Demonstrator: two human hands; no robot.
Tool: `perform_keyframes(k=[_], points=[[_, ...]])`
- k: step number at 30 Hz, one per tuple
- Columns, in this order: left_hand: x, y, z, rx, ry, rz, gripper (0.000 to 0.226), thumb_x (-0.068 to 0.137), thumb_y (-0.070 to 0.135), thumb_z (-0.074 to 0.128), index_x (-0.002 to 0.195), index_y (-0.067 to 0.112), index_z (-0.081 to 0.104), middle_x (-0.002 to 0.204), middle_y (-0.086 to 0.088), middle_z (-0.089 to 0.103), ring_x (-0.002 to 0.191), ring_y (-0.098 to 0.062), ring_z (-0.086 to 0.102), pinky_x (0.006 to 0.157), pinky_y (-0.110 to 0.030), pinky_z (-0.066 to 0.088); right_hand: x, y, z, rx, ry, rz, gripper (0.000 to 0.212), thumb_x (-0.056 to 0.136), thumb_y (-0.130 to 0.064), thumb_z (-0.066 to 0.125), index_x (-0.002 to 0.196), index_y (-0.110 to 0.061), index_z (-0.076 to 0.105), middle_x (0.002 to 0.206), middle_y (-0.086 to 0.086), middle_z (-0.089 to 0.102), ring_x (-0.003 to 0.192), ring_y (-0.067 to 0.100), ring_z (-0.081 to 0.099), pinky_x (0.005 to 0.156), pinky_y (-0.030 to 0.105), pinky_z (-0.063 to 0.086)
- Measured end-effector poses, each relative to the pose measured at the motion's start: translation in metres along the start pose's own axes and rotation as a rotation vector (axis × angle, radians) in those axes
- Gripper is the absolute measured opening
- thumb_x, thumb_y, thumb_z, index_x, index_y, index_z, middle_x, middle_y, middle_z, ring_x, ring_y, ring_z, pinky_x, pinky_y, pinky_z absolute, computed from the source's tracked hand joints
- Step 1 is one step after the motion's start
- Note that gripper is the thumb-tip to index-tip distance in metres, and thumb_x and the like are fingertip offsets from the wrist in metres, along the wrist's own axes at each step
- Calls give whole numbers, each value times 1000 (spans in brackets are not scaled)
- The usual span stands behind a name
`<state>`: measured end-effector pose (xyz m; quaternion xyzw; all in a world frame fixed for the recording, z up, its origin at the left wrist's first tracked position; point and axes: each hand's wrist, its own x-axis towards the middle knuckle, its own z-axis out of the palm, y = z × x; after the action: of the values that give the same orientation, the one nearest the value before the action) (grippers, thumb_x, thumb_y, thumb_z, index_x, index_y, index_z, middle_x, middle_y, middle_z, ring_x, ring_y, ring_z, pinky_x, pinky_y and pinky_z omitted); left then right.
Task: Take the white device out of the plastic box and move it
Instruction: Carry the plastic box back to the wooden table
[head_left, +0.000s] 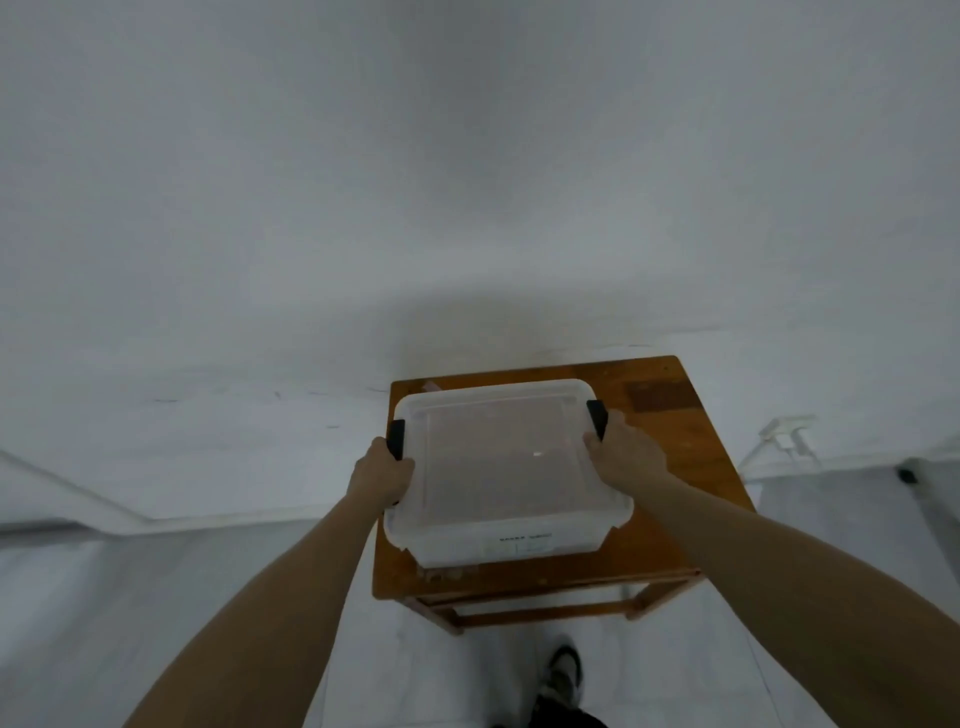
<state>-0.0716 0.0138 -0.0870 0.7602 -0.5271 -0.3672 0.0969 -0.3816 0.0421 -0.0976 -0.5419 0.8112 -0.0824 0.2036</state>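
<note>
While the closed plastic box sits on the tabletop, your left hand and right hand grip its opposite sides.

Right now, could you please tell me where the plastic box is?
In the head view, the plastic box sits lid-on atop the wooden table, lower centre, with the left hand and right hand gripping its two sides.

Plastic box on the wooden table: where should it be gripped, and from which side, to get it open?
Grip the plastic box at its black latches, the left latch and the right latch, coming in from each side with one hand. The lid is on, and the latches stand on opposite side walls. The left hand and right hand hold there.
</note>
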Motion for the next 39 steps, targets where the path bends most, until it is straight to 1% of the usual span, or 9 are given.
perform_keyframes(k=[5, 10, 13, 20, 25, 28, 32, 35, 39], points=[[30, 4, 7, -49, 23, -50, 36, 89, 17, 55, 123, 9, 43, 85, -2, 51, 80, -23, 54, 70, -39, 51, 37, -9, 9, 9, -42, -43, 40, 99, -40, 40, 128, -12, 41, 88, 1, 61, 74, 21, 63, 64, 37, 56], [54, 7, 12, -84, 75, -41, 39, 92, 17, 52, 129, 8, 42, 93, -4, 52, 84, -25, 54, 71, -39, 49, 66, -15, 14, 1, -24, -86, 47, 100, -41, 40, 136, -13, 34, 81, 0, 59, 66, 19, 60, 56, 32, 50], [65, 8, 14, -80, 102, -23, 39, 94, 20, 50, 131, 8, 40, 96, -5, 54, 84, -25, 54, 71, -38, 47, 75, -18, 15, 7, -29, -84, 49, 100, -41, 39, 139, -14, 30, 86, 4, 63, 70, 23, 63, 64, 37, 55], [83, 10, 15, -27, 100, 36, 42, 100, 23, 42, 138, 8, 32, 101, -14, 58, 80, -25, 53, 68, -37, 44, 79, -19, 24, 11, 25, -57, 49, 101, -41, 36, 141, -14, 28, 81, 0, 58, 65, 20, 57, 60, 32, 46], [83, 9, 17, -19, 106, 72, 44, 101, 25, 37, 141, 11, 25, 91, -12, 58, 74, -28, 57, 66, -39, 48, 79, -24, 25, -9, 45, -28, 49, 102, -41, 34, 140, -11, 28, 77, 0, 60, 63, 20, 59, 58, 33, 48], [82, 6, 19, 57, 112, 95, 54, 102, 30, 33, 147, 10, 15, 111, -19, 59, 91, -35, 61, 77, -46, 51, 80, -25, 27, -33, 27, -22, 52, 102, -42, 31, 143, -10, 25, 75, -1, 59, 62, 19, 59, 58, 33, 47], [77, 2, 18, 228, 144, 163, 63, 101, 33, 34, 150, 6, 7, 136, -20, 42, 116, -35, 50, 87, -48, 47, 80, -25, 22, -80, -10, -37, 54, 102, -43, 28, 143, -9, 22, 79, 3, 64, 66, 22, 62, 63, 37, 52], [69, -2, 19, 297, 163, 228, 62, 100, 29, 36, 150, 5, 7, 140, -17, 41, 115, -32, 51, 86, -44, 48, 79, -25, 19, -110, -28, -53, 54, 103, -42, 28, 143, -6, 22, 73, -1, 62, 59, 16, 61, 60, 37, 57], [58, -6, 22, 280, 172, 235, 60, 100, 26, 35, 150, 7, 7, 132, -13, 48, 108, -27, 54, 82, -41, 50, 77, -22, 20, -114, -38, -64, 57, 103, -42, 28, 146, -5, 18, 71, -3, 60, 56, 13, 60, 58, 36, 57]])
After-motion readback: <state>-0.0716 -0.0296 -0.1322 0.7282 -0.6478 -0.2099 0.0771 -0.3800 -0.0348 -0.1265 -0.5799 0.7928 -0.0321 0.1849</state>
